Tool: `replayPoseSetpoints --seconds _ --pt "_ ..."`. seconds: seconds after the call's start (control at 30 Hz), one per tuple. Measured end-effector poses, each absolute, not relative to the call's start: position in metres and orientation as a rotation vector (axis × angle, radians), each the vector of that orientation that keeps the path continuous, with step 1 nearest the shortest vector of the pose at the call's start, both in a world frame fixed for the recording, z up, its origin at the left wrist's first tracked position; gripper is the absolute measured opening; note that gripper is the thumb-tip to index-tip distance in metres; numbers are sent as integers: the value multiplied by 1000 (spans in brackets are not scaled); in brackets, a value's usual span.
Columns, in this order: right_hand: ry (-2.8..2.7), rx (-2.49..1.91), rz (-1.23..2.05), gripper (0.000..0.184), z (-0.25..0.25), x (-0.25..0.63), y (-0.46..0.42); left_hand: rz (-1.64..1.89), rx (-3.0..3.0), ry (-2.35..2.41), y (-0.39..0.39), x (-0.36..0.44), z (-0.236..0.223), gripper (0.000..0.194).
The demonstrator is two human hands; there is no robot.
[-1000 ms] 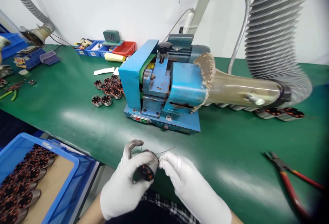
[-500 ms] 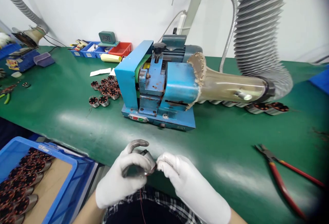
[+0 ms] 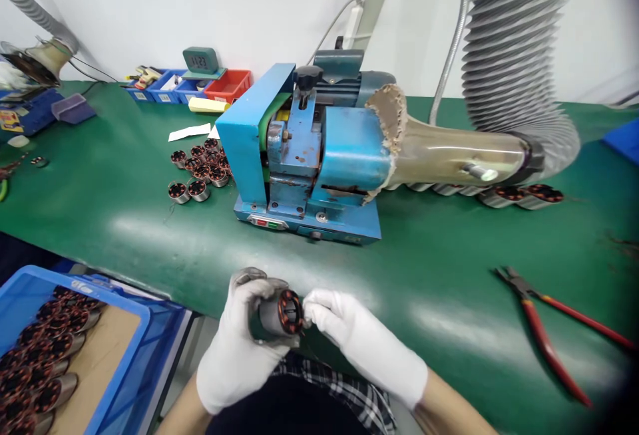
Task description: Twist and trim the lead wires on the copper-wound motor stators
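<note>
Both my hands wear white gloves and work at the near edge of the green table (image 3: 150,222). My left hand (image 3: 239,348) is wrapped round a small grey motor stator (image 3: 280,312), whose copper windings face right. My right hand (image 3: 359,342) pinches with its fingertips at the stator's wound end; whatever thin thing it pinches there is too small to make out. Straight ahead stands a blue bench machine (image 3: 304,155) with a clear nozzle (image 3: 459,162) joined to a grey ribbed hose (image 3: 519,56).
Several stators (image 3: 200,172) lie left of the machine and more (image 3: 519,195) under the nozzle. Red-handled pliers (image 3: 544,328) lie at right. A blue crate (image 3: 114,348) of stators sits low at left. Small bins (image 3: 200,86) and a clock (image 3: 200,60) line the back wall.
My left hand has turned the stator so its copper end now shows toward the right. The right hand stays pinched at that end. The view shifted slightly upward.
</note>
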State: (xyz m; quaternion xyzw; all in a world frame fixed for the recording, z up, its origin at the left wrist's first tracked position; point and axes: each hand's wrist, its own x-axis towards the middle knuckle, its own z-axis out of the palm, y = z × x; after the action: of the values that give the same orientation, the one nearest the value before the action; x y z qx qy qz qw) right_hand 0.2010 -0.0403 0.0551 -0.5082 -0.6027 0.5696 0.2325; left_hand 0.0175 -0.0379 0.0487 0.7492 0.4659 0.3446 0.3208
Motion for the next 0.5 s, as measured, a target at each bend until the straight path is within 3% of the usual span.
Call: replayPoseSetpoints --seconds 0.07,0.13,0.23,0.4,0.5 --pt "-1569 -1299 1890 28 45 204 -34 810 2145 1196 -35 18 39 55" --pt "-1590 -1292 1995 25 37 206 -26 703 2267 1164 -29 19 28 49" --pt "-1707 -1381 1883 21 36 208 -15 603 2283 1216 -17 22 18 33" --pt "-1944 -1479 1634 19 54 214 3 511 2313 1266 -7 23 20 38" --pt "-1978 -1487 1744 18 57 225 14 499 2326 1270 -7 22 21 42"
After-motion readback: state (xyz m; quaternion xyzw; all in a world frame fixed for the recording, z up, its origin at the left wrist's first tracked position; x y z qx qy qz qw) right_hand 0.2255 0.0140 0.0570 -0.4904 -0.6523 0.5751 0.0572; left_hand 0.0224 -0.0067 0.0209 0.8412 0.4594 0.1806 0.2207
